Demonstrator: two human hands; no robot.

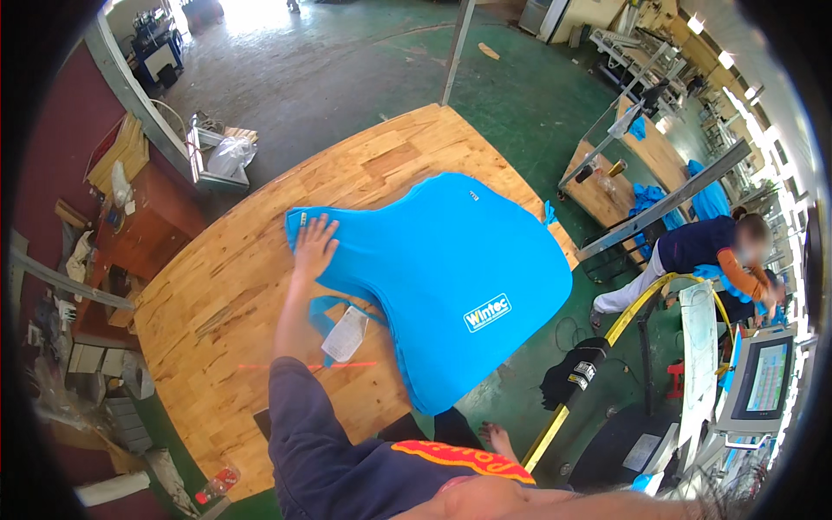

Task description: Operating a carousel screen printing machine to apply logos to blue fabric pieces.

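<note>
A blue, saddle-shaped fabric cover (451, 269) lies spread flat over the right part of the wooden table (208, 329). My left hand (316, 246) rests on its narrow far-left corner, palm down with fingers spread. Beside my left forearm, a blue fabric strap (321, 310) and a white printed card (347, 334) lie against the cover's near-left edge. On the far right edge of the cover a small blue tie (549, 212) sticks out. My right hand is out of the picture.
A thin red light line (364, 365) crosses the wood near my sleeve. A plastic bottle (217, 485) is by the near-left corner. At right are a yellow-and-black bar (568, 390), a machine screen (768, 378) and a person bending over (693, 247). A metal post (458, 52) rises behind the table.
</note>
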